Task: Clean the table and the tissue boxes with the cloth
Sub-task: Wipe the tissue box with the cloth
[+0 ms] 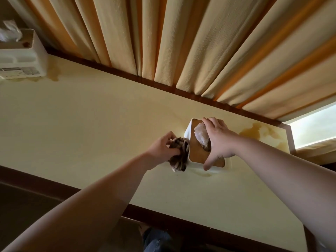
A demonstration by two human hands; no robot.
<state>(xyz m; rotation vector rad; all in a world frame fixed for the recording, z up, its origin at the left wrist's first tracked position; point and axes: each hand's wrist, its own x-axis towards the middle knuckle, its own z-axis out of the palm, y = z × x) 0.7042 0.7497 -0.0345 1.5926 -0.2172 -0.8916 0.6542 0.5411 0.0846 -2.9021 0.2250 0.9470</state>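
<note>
The near tissue box (198, 151), white-sided with a wooden lid, stands on the pale table (91, 115) close to the curtain (181, 42); the right hand (218, 140) clasps it from above, fingers over its far edge and thumb down its near side. Against the box's left wall the left hand (161, 148) grasps a bunched dark cloth (179, 155). The box looks light and likely to skid, so that top grip suits it, while the soft cloth moulds to corners; brownish stains (258, 133) lie just right of the box, and a second tissue box (23, 51) sits far to its left.
</note>
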